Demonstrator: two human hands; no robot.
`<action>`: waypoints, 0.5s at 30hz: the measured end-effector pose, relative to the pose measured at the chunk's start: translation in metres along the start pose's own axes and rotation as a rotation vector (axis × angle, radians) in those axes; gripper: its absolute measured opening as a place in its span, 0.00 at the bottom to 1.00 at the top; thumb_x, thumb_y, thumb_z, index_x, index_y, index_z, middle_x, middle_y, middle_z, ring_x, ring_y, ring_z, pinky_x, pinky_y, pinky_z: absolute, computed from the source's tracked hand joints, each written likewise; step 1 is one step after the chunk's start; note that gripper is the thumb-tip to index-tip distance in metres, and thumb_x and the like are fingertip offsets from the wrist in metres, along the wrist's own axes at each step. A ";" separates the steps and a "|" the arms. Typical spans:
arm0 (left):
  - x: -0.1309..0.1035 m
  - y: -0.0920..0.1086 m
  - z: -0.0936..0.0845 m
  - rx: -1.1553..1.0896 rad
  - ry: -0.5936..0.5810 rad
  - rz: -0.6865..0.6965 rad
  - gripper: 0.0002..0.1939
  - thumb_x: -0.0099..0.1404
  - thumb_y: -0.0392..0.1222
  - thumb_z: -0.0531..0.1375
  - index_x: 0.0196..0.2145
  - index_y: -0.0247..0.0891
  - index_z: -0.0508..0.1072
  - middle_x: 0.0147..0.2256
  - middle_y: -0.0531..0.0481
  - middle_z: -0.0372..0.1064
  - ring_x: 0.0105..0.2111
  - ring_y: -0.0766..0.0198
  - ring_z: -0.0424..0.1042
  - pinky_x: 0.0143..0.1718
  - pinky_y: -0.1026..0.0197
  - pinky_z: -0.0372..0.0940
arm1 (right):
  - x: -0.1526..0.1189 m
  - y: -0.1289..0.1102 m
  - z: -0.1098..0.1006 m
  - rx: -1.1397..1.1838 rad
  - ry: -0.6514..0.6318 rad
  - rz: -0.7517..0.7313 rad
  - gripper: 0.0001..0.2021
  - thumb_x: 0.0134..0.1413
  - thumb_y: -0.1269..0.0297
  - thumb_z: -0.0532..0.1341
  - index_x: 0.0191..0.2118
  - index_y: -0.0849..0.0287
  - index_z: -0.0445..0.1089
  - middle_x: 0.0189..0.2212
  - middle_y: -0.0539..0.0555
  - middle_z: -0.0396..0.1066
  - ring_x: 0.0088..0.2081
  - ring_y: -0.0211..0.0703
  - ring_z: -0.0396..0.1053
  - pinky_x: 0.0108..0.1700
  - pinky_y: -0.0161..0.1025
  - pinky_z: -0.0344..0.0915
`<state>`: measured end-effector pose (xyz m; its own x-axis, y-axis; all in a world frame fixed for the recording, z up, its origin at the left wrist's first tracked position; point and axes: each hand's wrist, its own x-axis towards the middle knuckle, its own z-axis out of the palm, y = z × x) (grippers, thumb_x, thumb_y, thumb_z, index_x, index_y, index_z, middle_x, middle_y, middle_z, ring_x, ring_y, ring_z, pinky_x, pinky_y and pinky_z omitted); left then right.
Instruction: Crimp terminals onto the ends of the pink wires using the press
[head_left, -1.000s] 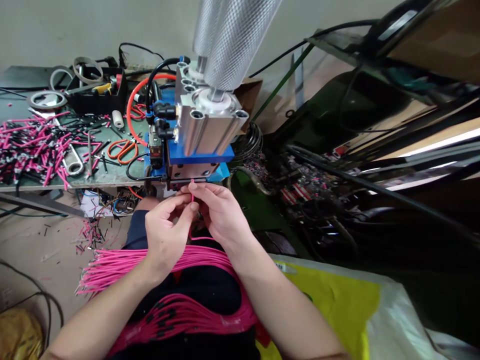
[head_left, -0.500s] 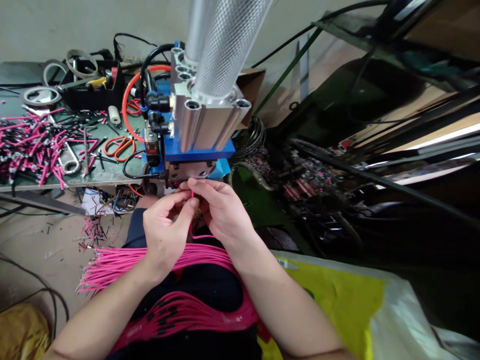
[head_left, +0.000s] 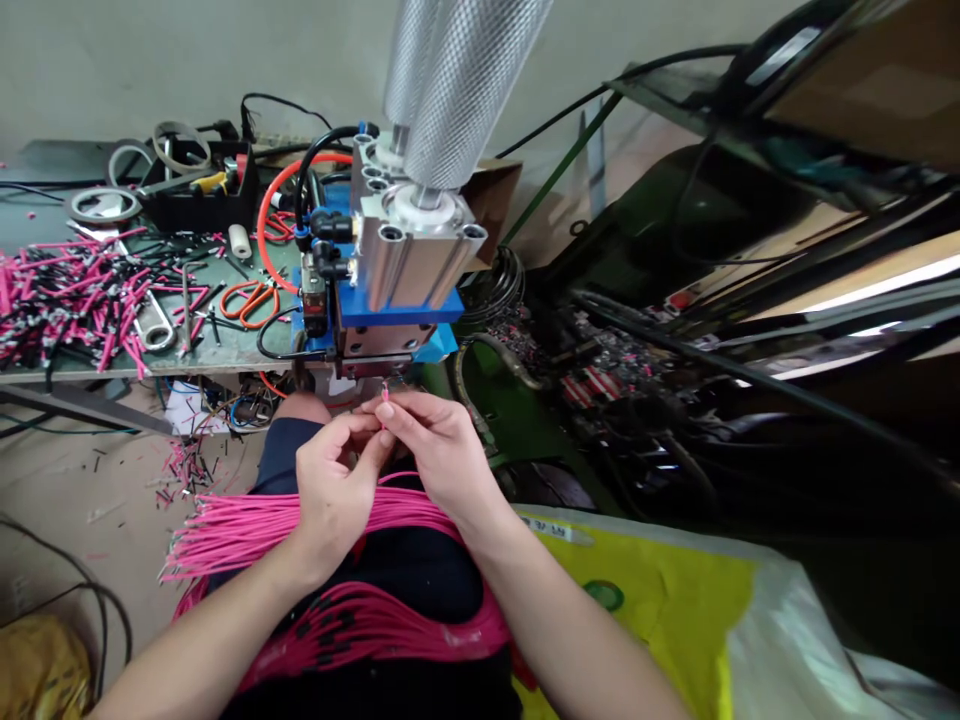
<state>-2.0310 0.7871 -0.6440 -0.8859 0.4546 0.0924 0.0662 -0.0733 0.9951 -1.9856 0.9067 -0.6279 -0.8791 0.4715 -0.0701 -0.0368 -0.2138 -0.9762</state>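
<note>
My left hand and my right hand meet just below the machine, both pinching one pink wire. Its short tip stands up between my fingertips, pointing toward the press with its blue plate and metal cylinders. Part of the wire is hidden by my fingers. Across my lap, under my wrists, lies a bundle of pink wires with metal ends at the left. Nearer my body, another stretch of pink wires carries black sleeves.
Left of the press, a bench holds a pile of pink and black wire pieces, orange-handled scissors, a wrench, tape rolls and a black tool box. Yellow sacking lies at my right.
Both hands have drawn back slightly from the press toward my body, with the wire between them. Its tip now shows above my fingertips. The camera view has shifted a little.
</note>
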 end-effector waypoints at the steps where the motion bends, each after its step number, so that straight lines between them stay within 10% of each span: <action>1: -0.003 -0.001 -0.001 -0.004 -0.013 -0.006 0.07 0.64 0.43 0.68 0.37 0.37 0.82 0.32 0.48 0.80 0.28 0.63 0.77 0.29 0.65 0.72 | -0.005 0.001 -0.002 -0.023 0.002 -0.017 0.13 0.54 0.50 0.72 0.37 0.54 0.84 0.34 0.55 0.82 0.40 0.50 0.78 0.46 0.44 0.73; 7: -0.025 0.011 -0.008 -0.115 0.081 -0.017 0.08 0.64 0.44 0.69 0.35 0.37 0.78 0.30 0.49 0.79 0.28 0.63 0.78 0.33 0.65 0.74 | -0.039 0.029 -0.020 -0.302 -0.168 -0.142 0.29 0.60 0.52 0.68 0.65 0.52 0.70 0.53 0.60 0.77 0.52 0.56 0.76 0.55 0.53 0.72; 11: -0.041 0.017 -0.015 -0.304 0.119 0.052 0.11 0.66 0.46 0.68 0.34 0.39 0.72 0.29 0.49 0.78 0.29 0.62 0.79 0.33 0.63 0.74 | -0.061 0.056 -0.041 -0.695 -0.301 -0.327 0.15 0.65 0.65 0.62 0.53 0.47 0.79 0.40 0.56 0.81 0.42 0.54 0.77 0.46 0.52 0.74; 15: -0.051 -0.003 -0.041 -0.058 -0.004 0.064 0.10 0.69 0.45 0.66 0.44 0.37 0.76 0.40 0.42 0.81 0.39 0.57 0.81 0.42 0.57 0.75 | -0.068 0.059 -0.087 -0.851 0.025 -0.446 0.13 0.63 0.61 0.59 0.44 0.50 0.82 0.40 0.58 0.82 0.41 0.57 0.79 0.47 0.54 0.75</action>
<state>-2.0046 0.7275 -0.6527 -0.8789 0.4509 0.1555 0.0956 -0.1530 0.9836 -1.8866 0.9360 -0.6989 -0.8569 0.3796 0.3488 0.0008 0.6776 -0.7354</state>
